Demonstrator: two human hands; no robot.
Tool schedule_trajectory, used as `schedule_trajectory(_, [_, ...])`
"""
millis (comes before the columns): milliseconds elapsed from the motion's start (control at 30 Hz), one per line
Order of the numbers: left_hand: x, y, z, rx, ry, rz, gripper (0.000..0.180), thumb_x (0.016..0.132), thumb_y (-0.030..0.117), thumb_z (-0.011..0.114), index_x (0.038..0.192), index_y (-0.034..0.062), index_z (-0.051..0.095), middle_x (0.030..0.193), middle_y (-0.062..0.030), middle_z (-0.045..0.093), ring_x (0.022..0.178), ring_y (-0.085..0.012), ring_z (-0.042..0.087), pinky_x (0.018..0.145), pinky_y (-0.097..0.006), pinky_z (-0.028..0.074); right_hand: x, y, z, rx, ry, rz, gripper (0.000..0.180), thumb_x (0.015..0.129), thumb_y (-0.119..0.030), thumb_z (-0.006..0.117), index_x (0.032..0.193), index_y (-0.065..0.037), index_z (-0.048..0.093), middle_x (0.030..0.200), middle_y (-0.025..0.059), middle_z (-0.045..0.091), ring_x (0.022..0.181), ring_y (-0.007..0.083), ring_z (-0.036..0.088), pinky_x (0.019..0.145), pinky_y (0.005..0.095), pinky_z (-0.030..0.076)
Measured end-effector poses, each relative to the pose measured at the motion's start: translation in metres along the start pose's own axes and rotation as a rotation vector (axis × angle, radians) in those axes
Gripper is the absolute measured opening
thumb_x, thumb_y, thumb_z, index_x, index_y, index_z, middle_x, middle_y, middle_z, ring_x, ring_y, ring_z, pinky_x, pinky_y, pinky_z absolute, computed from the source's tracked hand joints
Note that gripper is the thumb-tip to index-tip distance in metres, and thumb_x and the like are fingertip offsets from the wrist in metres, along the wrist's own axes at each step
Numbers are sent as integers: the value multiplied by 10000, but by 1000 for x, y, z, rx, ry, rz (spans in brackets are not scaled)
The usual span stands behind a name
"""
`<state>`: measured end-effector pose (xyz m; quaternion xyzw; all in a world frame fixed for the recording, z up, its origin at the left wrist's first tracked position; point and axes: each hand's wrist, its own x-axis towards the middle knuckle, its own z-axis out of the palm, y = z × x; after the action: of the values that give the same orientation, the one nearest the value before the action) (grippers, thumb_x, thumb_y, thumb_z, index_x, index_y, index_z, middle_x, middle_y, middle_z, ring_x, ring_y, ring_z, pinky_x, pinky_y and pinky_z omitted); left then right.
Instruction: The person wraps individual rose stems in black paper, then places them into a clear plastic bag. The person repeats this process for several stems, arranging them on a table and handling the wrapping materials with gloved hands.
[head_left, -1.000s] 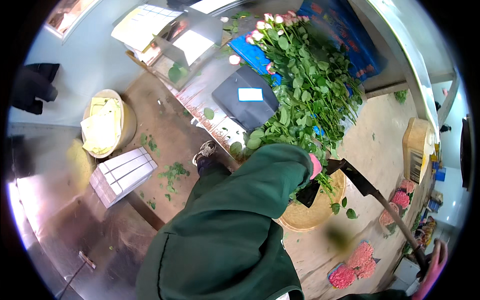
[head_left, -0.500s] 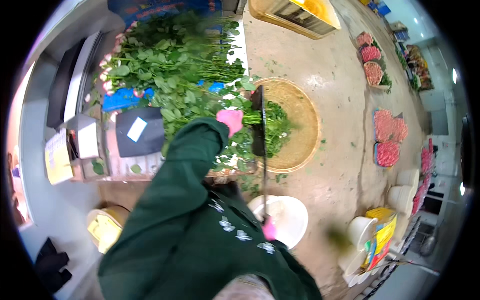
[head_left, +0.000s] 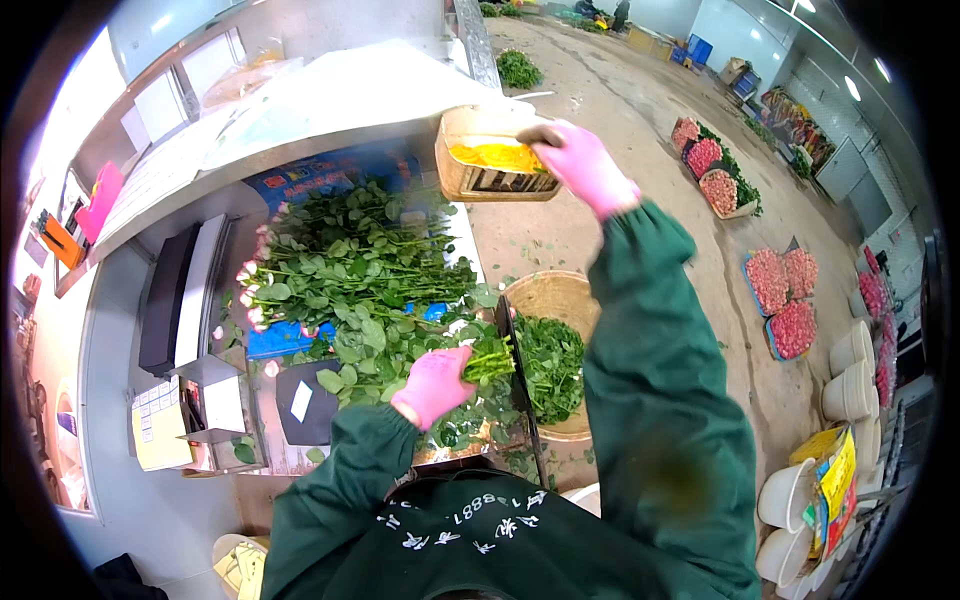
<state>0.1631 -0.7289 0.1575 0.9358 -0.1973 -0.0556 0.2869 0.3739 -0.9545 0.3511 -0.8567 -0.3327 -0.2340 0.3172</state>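
The desk (head_left: 468,246) carries roses (head_left: 350,268) at twelve o'clock, blue sheeting (head_left: 272,343) at nine, a dark box (head_left: 323,408) at seven.

- The dark green garment front (head_left: 462,530) bore white characters and a row of digits, upside down in view.
- A blue sheet (head_left: 325,174) at the back carried reddish characters, partly covered.
- A yellow packet (head_left: 838,477) at the right showed dark print too small to read.

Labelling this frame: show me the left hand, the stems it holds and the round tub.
Left hand (head_left: 436,386), head view: back of glove.
Stems (head_left: 490,366), head view: protruding ends.
Round tub (head_left: 547,294), head view: inner wall.
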Motion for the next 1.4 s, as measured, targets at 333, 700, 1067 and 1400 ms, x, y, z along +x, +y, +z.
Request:
schedule_trajectory(333, [-63, -3, -70, -76, 197, 75, 486, 695, 203, 754, 1101, 23, 557, 912, -183, 624, 927, -382, 599, 801, -448, 478, 78, 12, 38, -201, -468, 256, 306, 834, -288, 658, 1003, -40, 719, 975, 177, 698, 926, 318, 657, 835, 395, 508])
schedule_trajectory(700, [-81, -18, -87, -113, 245, 155, 560, 696, 154, 746, 1202, 8, 557, 950, -181, 621, 910, -365, 603, 808, -418, 488, 72, 13, 36, 165, -265, 503, 324, 797, -285, 696, 989, -25, 717, 888, 105, 694, 741, 197, 642, 661, 319, 500])
schedule_trajectory(1067, [-107, -38, -162, -389, 33, 63, 434, 716, 32, 735, 1123, 0, 587, 927, -90, 670, 853, -222, 659, 799, -327, 501, -18, -187, 4, 370, -556, 53, 378, 897, -238, 604, 1231, -62, 583, 880, 27, 637, 642, 155, 562, 582, 286, 479])
schedule_trajectory(1400, [-130, -40, -167, -290, -134, 223, 599, 695, 134, 757, 1237, 9, 534, 1055, -194, 640, 998, -363, 622, 848, -397, 496, -54, -242, 73, 68, -1285, -213, 326, 761, -240, 690, 1026, -64, 622, 947, 120, 644, 909, 316, 626, 755, 420, 520])
